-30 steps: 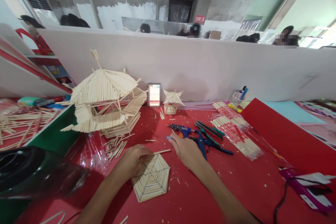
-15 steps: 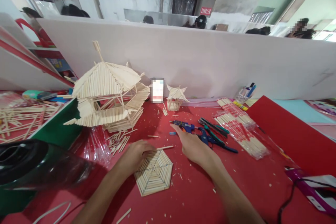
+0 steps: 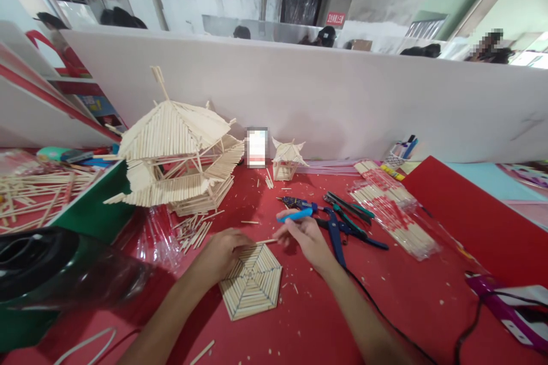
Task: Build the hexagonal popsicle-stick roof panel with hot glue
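A flat hexagonal panel [image 3: 252,291] of wooden sticks, with dark lines along its seams, lies on the red tabletop. My left hand [image 3: 225,254] rests at its upper-left edge, fingers closed on a wooden stick [image 3: 269,241] laid along the top edge; the fingers hide the stick's left end. My right hand [image 3: 302,238] is above the table just right of the panel and grips a blue pen [image 3: 296,215], its fingertips near the stick's right end. A blue glue gun [image 3: 335,234] lies close behind this hand.
A large stick pavilion [image 3: 180,154] stands at the back left, a small one [image 3: 287,159] at back centre beside a lit phone [image 3: 257,148]. Pliers [image 3: 351,208] and bagged sticks [image 3: 394,211] lie right. A dark bottle-like object [image 3: 64,268] is at the left.
My right hand has picked up the blue pen from beside the glue gun and drawn back toward the panel. The glue gun's cord is now more visible. My left hand stays put.
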`<state>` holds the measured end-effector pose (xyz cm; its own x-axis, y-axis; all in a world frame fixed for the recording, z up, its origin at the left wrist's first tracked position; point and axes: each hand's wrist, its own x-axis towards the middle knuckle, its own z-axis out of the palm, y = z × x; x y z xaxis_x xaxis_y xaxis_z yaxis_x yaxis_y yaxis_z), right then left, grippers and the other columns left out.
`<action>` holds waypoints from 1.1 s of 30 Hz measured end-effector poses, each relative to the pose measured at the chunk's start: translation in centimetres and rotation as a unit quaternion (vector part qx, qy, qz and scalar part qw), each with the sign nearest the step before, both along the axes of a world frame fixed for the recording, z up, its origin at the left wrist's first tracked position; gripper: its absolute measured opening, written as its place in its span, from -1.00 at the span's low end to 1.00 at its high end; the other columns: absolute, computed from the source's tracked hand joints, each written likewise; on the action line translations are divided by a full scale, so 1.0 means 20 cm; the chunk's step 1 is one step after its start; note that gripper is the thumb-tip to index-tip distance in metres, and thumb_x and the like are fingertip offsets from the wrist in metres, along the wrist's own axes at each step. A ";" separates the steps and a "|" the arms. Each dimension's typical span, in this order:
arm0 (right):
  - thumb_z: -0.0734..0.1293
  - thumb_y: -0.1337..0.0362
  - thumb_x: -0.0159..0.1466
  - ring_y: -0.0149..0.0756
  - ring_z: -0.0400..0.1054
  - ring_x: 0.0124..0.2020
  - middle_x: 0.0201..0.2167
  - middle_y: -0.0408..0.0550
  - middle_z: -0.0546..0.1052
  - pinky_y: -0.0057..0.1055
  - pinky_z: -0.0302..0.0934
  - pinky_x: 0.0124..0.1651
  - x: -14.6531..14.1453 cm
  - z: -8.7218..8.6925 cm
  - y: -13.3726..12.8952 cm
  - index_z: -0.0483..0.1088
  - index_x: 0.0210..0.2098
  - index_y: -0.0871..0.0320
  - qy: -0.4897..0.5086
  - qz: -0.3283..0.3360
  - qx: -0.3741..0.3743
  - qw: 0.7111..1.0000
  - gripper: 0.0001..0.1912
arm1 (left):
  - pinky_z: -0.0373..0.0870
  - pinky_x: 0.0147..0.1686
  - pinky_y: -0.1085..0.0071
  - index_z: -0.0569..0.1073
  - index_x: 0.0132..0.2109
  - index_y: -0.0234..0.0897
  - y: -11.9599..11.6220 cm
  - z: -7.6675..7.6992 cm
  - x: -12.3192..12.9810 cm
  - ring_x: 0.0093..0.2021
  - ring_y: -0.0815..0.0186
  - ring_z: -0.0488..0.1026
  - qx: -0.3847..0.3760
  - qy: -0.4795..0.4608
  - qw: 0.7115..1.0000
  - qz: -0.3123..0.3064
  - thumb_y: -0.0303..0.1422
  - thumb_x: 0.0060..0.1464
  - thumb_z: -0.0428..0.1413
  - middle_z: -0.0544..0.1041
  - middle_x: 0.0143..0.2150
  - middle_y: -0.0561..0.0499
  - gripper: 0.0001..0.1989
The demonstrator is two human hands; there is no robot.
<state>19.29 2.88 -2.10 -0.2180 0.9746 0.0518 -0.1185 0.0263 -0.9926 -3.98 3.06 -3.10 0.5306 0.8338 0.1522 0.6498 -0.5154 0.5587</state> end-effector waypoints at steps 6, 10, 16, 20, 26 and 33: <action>0.32 0.20 0.22 -0.25 0.46 -0.27 -0.33 -0.03 0.58 -0.34 0.34 -0.17 -0.03 0.00 -0.02 0.49 -0.33 0.15 -0.147 -0.056 0.115 0.981 -0.84 | 0.38 -0.21 0.46 0.61 -0.20 -0.22 0.00 0.01 0.00 -0.24 0.31 0.52 -0.023 0.006 1.000 0.001 -0.55 0.10 0.06 0.63 -0.23 -0.04 -0.74; 0.30 0.30 0.22 -0.29 0.44 -0.24 -0.33 -0.08 0.56 -0.36 0.30 -0.10 -0.05 -0.02 -0.04 0.46 -0.31 0.13 -0.205 -0.018 0.168 0.964 -0.91 | 0.38 -0.21 0.45 0.61 -0.19 -0.22 -0.01 0.02 0.01 -0.23 0.30 0.52 -0.022 0.011 1.000 0.009 -0.57 0.06 0.08 0.63 -0.24 -0.03 -0.73; 0.28 0.27 0.25 -0.33 0.42 -0.33 -0.38 -0.11 0.51 -0.42 0.30 -0.23 -0.06 -0.08 -0.04 0.40 -0.34 0.14 -0.212 -0.023 0.151 0.965 -0.90 | 0.37 -0.22 0.47 0.61 -0.18 -0.20 0.00 -0.02 -0.01 -0.22 0.32 0.51 -0.017 0.012 1.000 0.015 -0.61 0.05 0.08 0.63 -0.22 -0.03 -0.70; 0.27 0.26 0.24 -0.31 0.42 -0.32 -0.39 -0.10 0.52 -0.40 0.30 -0.22 -0.06 -0.10 -0.04 0.40 -0.35 0.14 -0.213 -0.029 0.153 0.965 -0.90 | 0.37 -0.23 0.47 0.62 -0.18 -0.21 0.00 -0.02 -0.01 -0.24 0.32 0.51 -0.009 0.019 1.000 0.013 -0.59 0.06 0.07 0.62 -0.23 -0.03 -0.70; 0.29 0.29 0.22 -0.32 0.42 -0.35 -0.42 -0.11 0.53 -0.41 0.28 -0.24 -0.06 -0.10 -0.04 0.42 -0.39 0.14 -0.219 -0.019 0.149 0.964 -0.91 | 0.37 -0.25 0.46 0.62 -0.18 -0.20 -0.01 0.02 0.01 -0.26 0.30 0.51 -0.014 0.029 0.999 0.021 -0.58 0.05 0.07 0.62 -0.26 -0.03 -0.71; 0.29 0.31 0.22 -0.34 0.41 -0.38 -0.44 -0.12 0.53 -0.43 0.26 -0.25 -0.06 -0.08 -0.05 0.43 -0.40 0.14 -0.225 -0.013 0.149 0.963 -0.90 | 0.34 -0.25 0.47 0.62 -0.21 -0.20 -0.01 0.02 0.01 -0.27 0.32 0.50 -0.013 0.014 1.000 0.020 -0.60 0.05 0.08 0.62 -0.29 -0.01 -0.71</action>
